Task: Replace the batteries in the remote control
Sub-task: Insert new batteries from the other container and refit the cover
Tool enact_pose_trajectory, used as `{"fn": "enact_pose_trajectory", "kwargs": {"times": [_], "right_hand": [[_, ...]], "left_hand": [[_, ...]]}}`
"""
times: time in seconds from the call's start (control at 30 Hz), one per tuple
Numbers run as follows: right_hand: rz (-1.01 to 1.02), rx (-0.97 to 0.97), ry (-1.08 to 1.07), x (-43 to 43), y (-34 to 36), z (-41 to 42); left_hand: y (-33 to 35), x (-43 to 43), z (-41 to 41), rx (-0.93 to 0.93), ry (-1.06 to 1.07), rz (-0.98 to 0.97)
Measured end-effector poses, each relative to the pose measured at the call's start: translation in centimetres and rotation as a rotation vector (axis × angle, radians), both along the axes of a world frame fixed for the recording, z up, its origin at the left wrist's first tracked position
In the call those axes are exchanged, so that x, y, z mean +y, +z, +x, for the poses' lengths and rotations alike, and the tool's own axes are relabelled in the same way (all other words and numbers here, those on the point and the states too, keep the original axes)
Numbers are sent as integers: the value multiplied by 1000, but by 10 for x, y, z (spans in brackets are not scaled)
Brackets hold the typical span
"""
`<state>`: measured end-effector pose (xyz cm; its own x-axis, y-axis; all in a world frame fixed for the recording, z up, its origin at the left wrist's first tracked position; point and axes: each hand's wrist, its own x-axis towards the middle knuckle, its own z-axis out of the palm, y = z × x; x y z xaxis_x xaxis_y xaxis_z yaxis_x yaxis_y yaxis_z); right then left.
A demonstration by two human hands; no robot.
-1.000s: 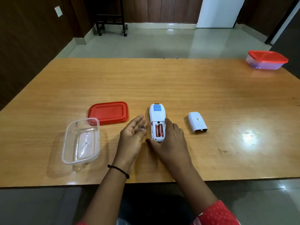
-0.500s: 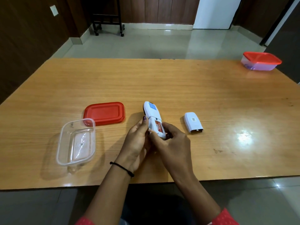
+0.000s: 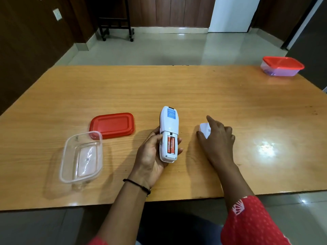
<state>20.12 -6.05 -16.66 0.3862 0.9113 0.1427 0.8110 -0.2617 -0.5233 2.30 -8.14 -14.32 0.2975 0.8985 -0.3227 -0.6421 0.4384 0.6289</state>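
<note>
Orange batteries [image 3: 171, 145] sit side by side in the open bay of the white remote [image 3: 169, 124]. It's back-up, gripped in the left hand [image 3: 150, 156], low over the wooden table [image 3: 177, 89]. Right hand [image 3: 217, 138] is on the battery cover [image 3: 204, 128] just beside it, thumb and curled fingers pinching it. Risks: a skewed or reversed cover won't latch, and tilting the remote could spill the cells.

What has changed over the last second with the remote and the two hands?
The left hand picked up the remote and now holds it alone, batteries showing. The right hand let go of it and moved right onto the battery cover; whether it grips it is unclear. Red lid, clear box and far box stayed put.
</note>
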Motion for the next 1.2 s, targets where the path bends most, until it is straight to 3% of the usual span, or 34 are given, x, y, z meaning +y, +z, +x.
{"fn": "enact_pose_trajectory", "kwargs": {"times": [0.1,0.2,0.3,0.43,0.57,0.8,1.2], "right_hand": [[111,159,21,-5,6,-3],[271,624,-19,-14,27,-10],[277,1027,-42,-35,46,-25],[148,1218,-11,-55,45,-51],[164,1284,-9,-57,46,-57],[14,1190,152,-63,47,-58],[165,351,234,-72,39,-65]], "left_hand": [[-1,1,-1,-3,-7,0],[-2,1,0,-4,16,6],[-1,3,2,-9,47,26],[-2,1,2,0,43,75],[-2,0,3,-98,9,114],[-1,6,-1,-161,76,139],[-1,7,-6,-171,112,60]]}}
